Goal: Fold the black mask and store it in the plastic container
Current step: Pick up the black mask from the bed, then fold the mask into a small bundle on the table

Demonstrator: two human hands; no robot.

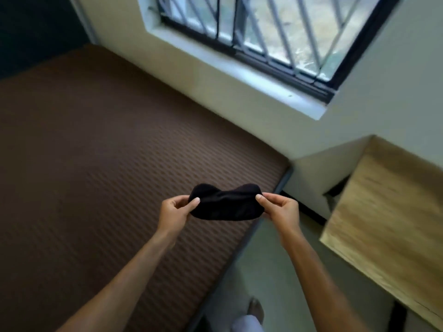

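A black mask (225,203) is held in the air, stretched flat between both hands above the near right corner of the bed. My left hand (173,213) pinches its left end between thumb and fingers. My right hand (279,207) pinches its right end the same way. Both arms reach forward from the bottom of the view. No plastic container shows anywhere in the frame.
A bed with a brown ribbed cover (96,164) fills the left and middle. A wooden table top (388,212) stands at the right. A barred window (263,32) sits in the far wall. Pale floor (271,259) runs between bed and table, with my foot (255,307) on it.
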